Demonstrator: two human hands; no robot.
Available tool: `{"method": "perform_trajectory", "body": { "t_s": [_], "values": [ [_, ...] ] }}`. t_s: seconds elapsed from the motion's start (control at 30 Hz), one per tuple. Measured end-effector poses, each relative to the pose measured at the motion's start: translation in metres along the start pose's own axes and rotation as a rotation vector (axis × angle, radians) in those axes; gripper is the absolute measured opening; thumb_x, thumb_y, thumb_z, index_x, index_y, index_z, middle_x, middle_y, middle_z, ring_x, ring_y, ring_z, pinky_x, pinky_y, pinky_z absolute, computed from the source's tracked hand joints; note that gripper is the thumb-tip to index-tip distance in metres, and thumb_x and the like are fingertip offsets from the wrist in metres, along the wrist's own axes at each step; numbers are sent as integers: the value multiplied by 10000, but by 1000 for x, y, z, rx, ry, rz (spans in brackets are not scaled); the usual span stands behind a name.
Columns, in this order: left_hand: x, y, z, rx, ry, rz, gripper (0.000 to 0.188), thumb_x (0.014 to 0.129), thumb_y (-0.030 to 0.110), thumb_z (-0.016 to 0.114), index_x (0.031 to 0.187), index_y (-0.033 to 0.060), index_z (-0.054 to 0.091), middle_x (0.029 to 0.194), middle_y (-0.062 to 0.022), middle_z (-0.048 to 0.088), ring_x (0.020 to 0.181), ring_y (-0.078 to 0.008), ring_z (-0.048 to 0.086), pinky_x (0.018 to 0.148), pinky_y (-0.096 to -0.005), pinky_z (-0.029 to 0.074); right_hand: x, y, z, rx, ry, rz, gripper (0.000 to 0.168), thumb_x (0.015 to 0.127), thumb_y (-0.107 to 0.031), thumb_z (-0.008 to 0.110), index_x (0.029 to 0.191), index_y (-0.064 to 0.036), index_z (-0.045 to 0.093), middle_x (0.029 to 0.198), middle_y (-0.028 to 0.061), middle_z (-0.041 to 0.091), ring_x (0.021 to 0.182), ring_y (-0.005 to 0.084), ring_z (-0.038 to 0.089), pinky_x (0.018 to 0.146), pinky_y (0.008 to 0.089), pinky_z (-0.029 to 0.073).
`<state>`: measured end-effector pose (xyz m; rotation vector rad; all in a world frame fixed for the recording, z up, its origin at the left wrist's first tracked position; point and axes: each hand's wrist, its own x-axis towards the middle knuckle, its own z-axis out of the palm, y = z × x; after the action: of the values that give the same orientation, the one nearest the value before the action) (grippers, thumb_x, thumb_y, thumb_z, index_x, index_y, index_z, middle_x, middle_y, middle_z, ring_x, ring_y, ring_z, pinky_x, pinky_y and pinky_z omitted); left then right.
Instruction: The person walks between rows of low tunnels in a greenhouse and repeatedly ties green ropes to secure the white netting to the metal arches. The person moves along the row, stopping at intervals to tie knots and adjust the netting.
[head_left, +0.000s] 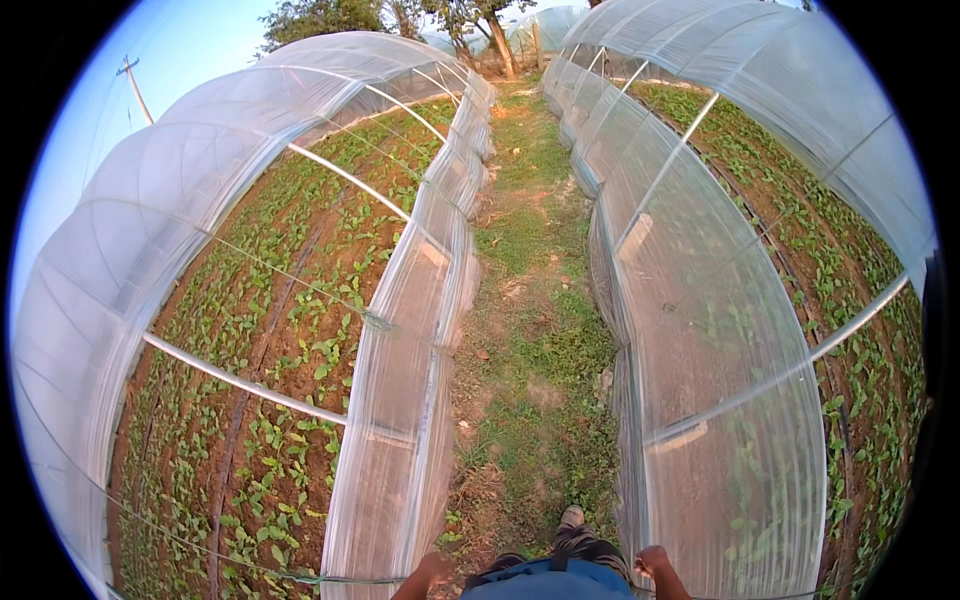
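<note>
My left hand hangs low at the bottom edge, beside the left plastic film wall. Its fingers are partly hidden, and I see no object in it. A green cord runs across that film and ends behind or near this hand; contact cannot be made out. On my other side, my right hand is curled into a loose fist in front of the right plastic film wall, with nothing visible in it. Between them show my blue top, dark trousers and one shoe on the path.
A narrow grass-and-soil path runs ahead between two plastic-covered tunnels. Metal hoops cross their open sides, and rows of leafy seedlings grow inside. Cords stretch over the left tunnel. Trees stand at the far end.
</note>
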<state>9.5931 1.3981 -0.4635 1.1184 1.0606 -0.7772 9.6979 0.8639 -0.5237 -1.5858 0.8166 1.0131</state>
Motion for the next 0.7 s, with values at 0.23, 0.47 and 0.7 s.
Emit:
{"method": "perform_trajectory", "body": {
  "t_s": [0.23, 0.47, 0.7],
  "values": [
    [3, 91, 34, -80, 115, 75, 136, 782, 149, 566, 702, 49, 521, 647, -89, 559, 607, -196, 611, 493, -319, 494, 61, -366, 19, -63, 64, -465, 127, 721, -31, 515, 599, -45, 479, 527, 82, 498, 419, 149, 499, 346, 273, 360],
    [96, 235, 36, -142, 116, -27, 113, 780, 137, 567, 729, 42, 532, 650, -87, 562, 617, -208, 619, 498, -332, 501, 114, -544, 65, -189, 21, -611, 153, 718, -66, 537, 573, -46, 491, 532, 54, 514, 458, 118, 500, 384, 254, 365],
    [203, 493, -19, -381, 5, 229, 72, 762, 56, 551, 822, 24, 529, 646, -95, 557, 504, -198, 581, 420, -318, 455, 146, -539, 21, -38, -19, -72, 241, 752, -45, 547, 534, -55, 443, 494, 58, 450, 426, 179, 503, 330, 277, 338]
  ]
}}
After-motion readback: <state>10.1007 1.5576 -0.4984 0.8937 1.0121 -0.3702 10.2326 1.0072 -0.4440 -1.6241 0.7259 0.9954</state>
